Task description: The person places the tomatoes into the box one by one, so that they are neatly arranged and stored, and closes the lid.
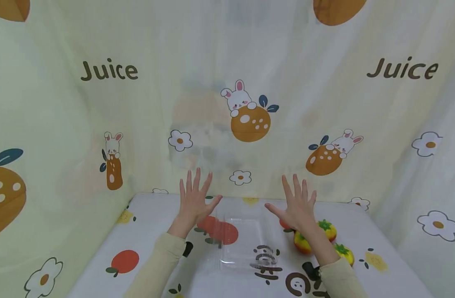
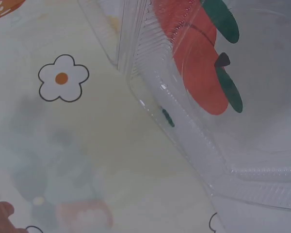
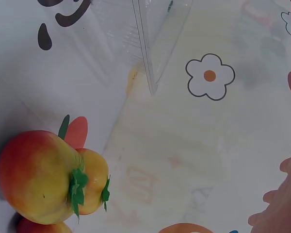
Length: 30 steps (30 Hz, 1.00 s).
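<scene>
Both hands are raised over the table with straight, spread fingers and hold nothing. My left hand (image 1: 193,205) is beyond the left side of a clear plastic box (image 1: 246,262), which lies near the middle of the table. In the left wrist view the box (image 2: 199,150) shows ribbed walls and a hinge-like fold, with the hand's edge at the lower left. My right hand (image 1: 299,207) is up at the box's right. Under that forearm sit three yellow-red fruits (image 1: 302,244) with green leafy tops; the right wrist view shows the fruits (image 3: 36,177) close together.
A white tablecloth (image 1: 97,275) printed with fruit and dark lettering covers the table. Behind and at both sides hangs a pale curtain (image 1: 205,54) with rabbits, oranges, flowers and the word Juice. Black wrist straps (image 1: 310,271) show on the sleeves.
</scene>
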Each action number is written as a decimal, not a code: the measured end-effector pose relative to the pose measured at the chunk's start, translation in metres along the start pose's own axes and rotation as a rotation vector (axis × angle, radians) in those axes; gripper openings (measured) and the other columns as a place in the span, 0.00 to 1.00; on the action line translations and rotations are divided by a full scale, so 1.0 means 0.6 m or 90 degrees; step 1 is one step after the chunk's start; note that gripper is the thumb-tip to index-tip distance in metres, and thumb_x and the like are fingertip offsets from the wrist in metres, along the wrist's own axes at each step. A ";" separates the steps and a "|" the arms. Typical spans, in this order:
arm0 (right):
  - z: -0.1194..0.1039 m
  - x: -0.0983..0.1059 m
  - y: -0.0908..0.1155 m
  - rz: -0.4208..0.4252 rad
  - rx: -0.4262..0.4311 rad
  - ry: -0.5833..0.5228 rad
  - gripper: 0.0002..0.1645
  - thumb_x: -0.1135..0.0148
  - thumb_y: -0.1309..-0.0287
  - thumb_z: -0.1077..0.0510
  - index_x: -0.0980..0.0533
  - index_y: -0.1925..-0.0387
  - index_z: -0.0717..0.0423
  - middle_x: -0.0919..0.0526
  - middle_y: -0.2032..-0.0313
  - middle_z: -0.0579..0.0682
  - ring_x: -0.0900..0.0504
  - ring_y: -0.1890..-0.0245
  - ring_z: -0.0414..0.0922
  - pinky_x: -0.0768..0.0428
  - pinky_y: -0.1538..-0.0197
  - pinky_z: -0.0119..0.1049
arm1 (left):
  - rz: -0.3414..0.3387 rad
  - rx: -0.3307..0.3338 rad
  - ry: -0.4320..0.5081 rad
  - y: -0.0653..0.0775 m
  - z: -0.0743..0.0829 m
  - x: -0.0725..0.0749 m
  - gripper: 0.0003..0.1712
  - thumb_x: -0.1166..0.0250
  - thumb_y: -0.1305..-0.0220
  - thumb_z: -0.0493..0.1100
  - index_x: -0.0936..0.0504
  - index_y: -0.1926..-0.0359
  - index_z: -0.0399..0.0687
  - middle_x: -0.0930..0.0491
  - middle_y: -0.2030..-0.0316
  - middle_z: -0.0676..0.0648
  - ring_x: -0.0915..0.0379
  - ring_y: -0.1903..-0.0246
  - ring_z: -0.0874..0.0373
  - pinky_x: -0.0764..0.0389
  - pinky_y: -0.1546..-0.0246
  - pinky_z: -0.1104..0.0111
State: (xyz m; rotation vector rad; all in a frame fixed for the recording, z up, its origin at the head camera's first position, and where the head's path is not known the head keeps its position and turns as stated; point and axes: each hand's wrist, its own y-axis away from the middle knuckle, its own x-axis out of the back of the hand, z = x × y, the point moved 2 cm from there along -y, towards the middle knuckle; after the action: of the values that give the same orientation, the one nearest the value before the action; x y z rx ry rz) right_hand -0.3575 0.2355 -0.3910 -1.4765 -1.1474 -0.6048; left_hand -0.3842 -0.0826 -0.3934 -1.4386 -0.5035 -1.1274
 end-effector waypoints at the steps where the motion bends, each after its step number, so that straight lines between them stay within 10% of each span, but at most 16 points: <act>1: 0.000 0.000 -0.001 0.002 0.001 0.000 0.64 0.39 0.49 0.26 0.56 0.22 0.49 0.63 0.24 0.64 0.66 0.27 0.70 0.68 0.38 0.76 | 0.007 -0.003 0.003 -0.001 0.000 0.001 0.47 0.49 0.35 0.71 0.50 0.22 0.59 0.61 0.23 0.40 0.72 0.25 0.36 0.65 0.32 0.38; 10: 0.007 -0.009 0.009 -0.011 -0.007 0.001 0.65 0.41 0.49 0.24 0.57 0.21 0.48 0.62 0.24 0.64 0.65 0.27 0.70 0.68 0.37 0.75 | -0.026 0.002 -0.023 0.009 -0.010 -0.001 0.47 0.52 0.34 0.72 0.53 0.21 0.60 0.60 0.23 0.39 0.71 0.26 0.35 0.62 0.32 0.37; 17: 0.013 -0.008 0.016 -0.021 -0.015 -0.014 0.64 0.41 0.48 0.25 0.55 0.22 0.50 0.60 0.24 0.65 0.62 0.28 0.71 0.65 0.37 0.76 | -0.034 0.017 0.069 0.015 -0.028 -0.011 0.44 0.49 0.31 0.67 0.48 0.22 0.55 0.56 0.24 0.38 0.64 0.26 0.34 0.59 0.32 0.37; 30: 0.032 -0.013 0.031 -0.119 -0.042 -0.093 0.60 0.44 0.43 0.27 0.51 0.23 0.58 0.57 0.26 0.69 0.57 0.29 0.73 0.61 0.36 0.74 | -0.044 0.074 0.198 0.054 -0.127 -0.057 0.34 0.48 0.27 0.52 0.39 0.27 0.39 0.42 0.31 0.27 0.47 0.33 0.27 0.41 0.39 0.36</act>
State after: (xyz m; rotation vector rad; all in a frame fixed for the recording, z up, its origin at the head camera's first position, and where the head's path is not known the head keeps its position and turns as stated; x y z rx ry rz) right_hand -0.3480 0.2528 -0.4107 -1.4987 -1.4016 -0.6771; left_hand -0.3988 -0.1506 -0.4501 -1.1275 -0.3929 -1.3278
